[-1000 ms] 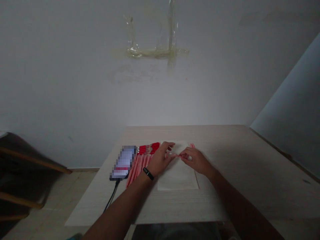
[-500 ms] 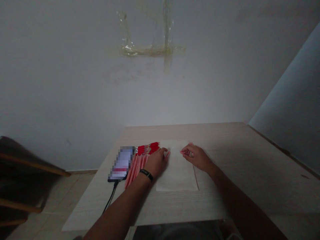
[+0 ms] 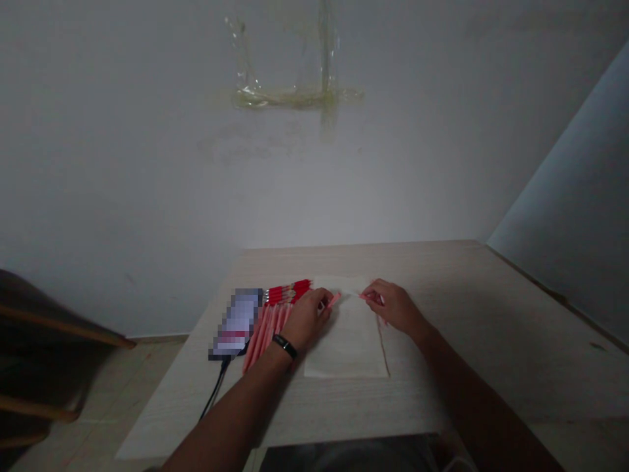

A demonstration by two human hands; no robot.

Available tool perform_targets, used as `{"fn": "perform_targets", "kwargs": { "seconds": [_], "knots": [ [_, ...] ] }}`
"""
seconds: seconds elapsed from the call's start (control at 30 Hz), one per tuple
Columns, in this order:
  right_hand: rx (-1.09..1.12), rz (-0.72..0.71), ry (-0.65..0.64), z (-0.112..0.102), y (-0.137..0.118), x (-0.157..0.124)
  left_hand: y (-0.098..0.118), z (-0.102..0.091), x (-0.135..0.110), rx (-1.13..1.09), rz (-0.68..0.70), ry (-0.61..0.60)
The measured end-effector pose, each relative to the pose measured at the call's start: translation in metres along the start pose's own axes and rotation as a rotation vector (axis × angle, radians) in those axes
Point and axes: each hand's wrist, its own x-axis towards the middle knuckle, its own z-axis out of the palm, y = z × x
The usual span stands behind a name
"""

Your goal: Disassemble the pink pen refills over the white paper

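My left hand (image 3: 307,318), a black band on its wrist, lies curled over a row of red and pink pens (image 3: 275,313) and pinches a short pink piece (image 3: 335,299) at its fingertips. My right hand (image 3: 396,305) is closed on a thin pink pen part (image 3: 369,297) a little to the right. Both hands hover over the top of a pale sheet of paper (image 3: 346,341) lying on the light wooden table (image 3: 472,341). A small gap separates the two pink pieces.
A phone (image 3: 236,324) with a cable (image 3: 213,393) lies left of the pens. A dark wooden chair (image 3: 44,354) stands at the far left. Behind the table is a white wall with old tape marks (image 3: 295,98).
The hands, joined on one pink pen a second ago, have drawn apart, each now holding its own pink piece. The view drifted slightly.
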Motion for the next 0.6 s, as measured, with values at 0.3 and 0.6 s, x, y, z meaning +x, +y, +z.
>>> {"fn": "perform_targets", "kwargs": {
  "seconds": [0.3,0.6],
  "knots": [
    [-0.005,-0.07,0.005,-0.0004,0.006,0.0005,-0.0005,0.0003,-0.0001,0.035,0.026,-0.013],
    [0.029,-0.175,-0.033,0.0087,-0.0027,0.0031,0.0025,0.0038,-0.0014,0.051,0.082,-0.075]
  ]
}}
